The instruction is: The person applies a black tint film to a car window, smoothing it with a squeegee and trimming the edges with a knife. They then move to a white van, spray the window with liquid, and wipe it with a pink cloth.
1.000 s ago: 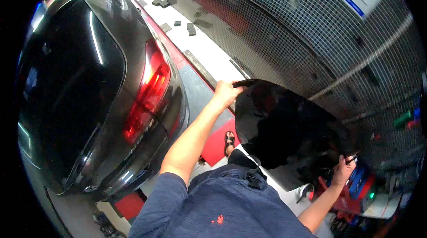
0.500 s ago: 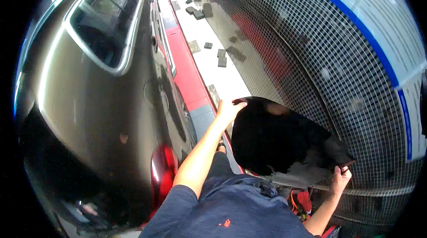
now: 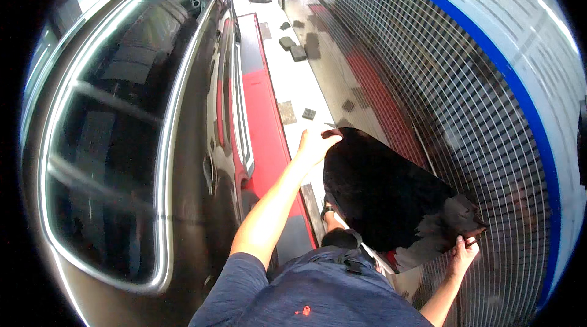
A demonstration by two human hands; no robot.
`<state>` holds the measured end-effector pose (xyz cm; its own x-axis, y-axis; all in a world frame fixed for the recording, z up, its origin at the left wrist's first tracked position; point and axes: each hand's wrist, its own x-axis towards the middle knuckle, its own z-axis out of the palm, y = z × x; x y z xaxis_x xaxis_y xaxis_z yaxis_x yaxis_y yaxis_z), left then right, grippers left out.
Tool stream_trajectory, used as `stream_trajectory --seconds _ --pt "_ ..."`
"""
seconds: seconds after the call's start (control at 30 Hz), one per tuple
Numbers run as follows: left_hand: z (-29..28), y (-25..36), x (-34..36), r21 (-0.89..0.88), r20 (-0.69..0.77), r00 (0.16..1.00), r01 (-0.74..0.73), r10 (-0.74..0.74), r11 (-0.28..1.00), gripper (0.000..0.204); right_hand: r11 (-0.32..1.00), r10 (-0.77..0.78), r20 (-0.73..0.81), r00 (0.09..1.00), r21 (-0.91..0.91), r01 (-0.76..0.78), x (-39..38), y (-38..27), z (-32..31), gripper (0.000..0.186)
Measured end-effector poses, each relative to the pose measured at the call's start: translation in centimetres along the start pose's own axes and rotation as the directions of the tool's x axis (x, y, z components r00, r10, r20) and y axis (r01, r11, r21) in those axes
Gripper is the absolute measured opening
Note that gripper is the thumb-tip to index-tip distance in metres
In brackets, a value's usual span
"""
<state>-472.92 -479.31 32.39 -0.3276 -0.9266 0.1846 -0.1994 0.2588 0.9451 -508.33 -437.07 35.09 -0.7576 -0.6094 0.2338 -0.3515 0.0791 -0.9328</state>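
A large, dark sheet of window film with curved edges is stretched out in front of me, to the right of the car. My left hand pinches its upper left corner between thumb and fingers. My right hand grips the lower right corner, down by my right side. Across the sheet most of the surface is black, and a ragged grey patch shows toward the right hand. The sheet hangs in the air, tilted down to the right.
Close on my left stands a dark car with long side windows. A red and grey lift platform runs alongside it. Several black rubber blocks lie on the white floor strip. A gridded wall curves along my right.
I have moved forward along the car, from its rear corner and tail light to its side windows. Both hands keep hold of the film.
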Motion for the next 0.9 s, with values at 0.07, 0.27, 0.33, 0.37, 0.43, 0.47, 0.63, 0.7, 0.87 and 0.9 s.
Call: stream_trajectory --seconds 0.07,0.27,0.33,0.37,0.43,0.47,0.63,0.7,0.87,0.9 --pt "-2.3 -2.6 7.4 0.035 -0.031 0.999 -0.027 0.028 0.999 0.02 0.998 -0.062 0.053 0.997 -0.011 0.063 6.5 3.3 6.6 0.007" --pt "-9.3 -9.6 28.8 0.067 -0.164 0.986 0.039 -0.028 0.997 0.024 0.99 -0.024 0.164 0.986 0.143 0.001 26.5 -2.6 29.1 0.005" --pt "-11.7 -10.1 36.0 0.088 -0.191 0.981 0.031 -0.014 0.996 0.021 0.987 0.018 0.183 0.983 0.154 -0.046 32.0 -3.0 34.2 0.009" --pt "-13.2 -11.7 39.0 0.025 -0.203 0.979 0.032 -0.026 0.999 0.017 0.985 -0.008 0.194 0.981 0.173 -0.026 34.5 -3.9 37.4 0.008" --pt "-15.9 -14.7 45.4 -0.012 -0.232 0.972 0.021 -0.023 1.0 0.014 0.984 -0.086 0.182 0.98 0.173 0.054 39.1 -5.8 44.4 0.011" --pt "-17.3 -16.2 48.6 0.018 -0.249 0.969 0.016 -0.011 1.0 0.014 0.987 -0.071 0.199 0.977 0.156 0.04 41.6 -5.6 47.7 0.011" --pt "-22.7 -23.7 66.5 -0.094 -0.246 0.968 0.03 -0.053 0.995 0.017 0.988 -0.003 0.171 0.985 0.152 -0.023 52.6 -4.7 64.6 0.008" --pt "-25.0 -24.9 74.4 -0.023 -0.239 0.97 0.035 -0.039 0.999 0.02 0.99 0.029 0.133 0.991 0.135 -0.047 57.7 -5.9 70.6 0.004" --pt "-32.2 -24.8 93.3 -0.015 -0.222 0.974 0.049 -0.051 0.999 0.025 0.983 -0.128 0.082 0.988 0.141 0.116 67.7 -12.1 85.7 0.006" --pt "-33.7 -25.6 97.0 -0.006 -0.237 0.97 0.046 -0.046 0.999 0.025 0.976 0.138 0.103 0.985 0.154 -0.153 68.8 -15.9 88.9 0.005"
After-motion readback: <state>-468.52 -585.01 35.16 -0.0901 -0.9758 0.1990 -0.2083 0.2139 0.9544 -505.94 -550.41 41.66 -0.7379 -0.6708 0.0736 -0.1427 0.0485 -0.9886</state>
